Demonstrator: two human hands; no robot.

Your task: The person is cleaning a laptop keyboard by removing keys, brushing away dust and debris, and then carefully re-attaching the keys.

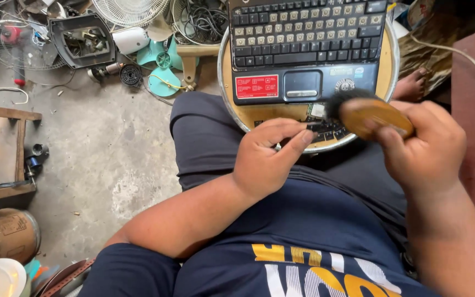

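— Dark blue shirt with yellow and white print (303,242) is nearest to the camera, and both forearms go out from it. What do the hands hold?

— Right hand (427,146) is closed around an oval wooden brush with black bristles (366,113). Left hand (265,157) pinches a small flat dark part (325,127), maybe a piece of keyboard; thumb and index finger are nearly closed on its left end, the other fingers (279,129) are curled.

— How do the two things lie to each other?

— The dark part lies with its long axis left to right, going out from the left fingers toward the brush. The bristles are just above its right end, touching or almost; I cannot tell which. The right hand is nearer to that end.

— And where is all this?

— At the near edge of a round wooden tabletop with a metal rim (232,104). A black open laptop with grey keys (303,49) rests on it, just behind the hands. On the concrete floor (111,165) to the left lie teal fan blades (163,69) and a wire fan guard (130,11).
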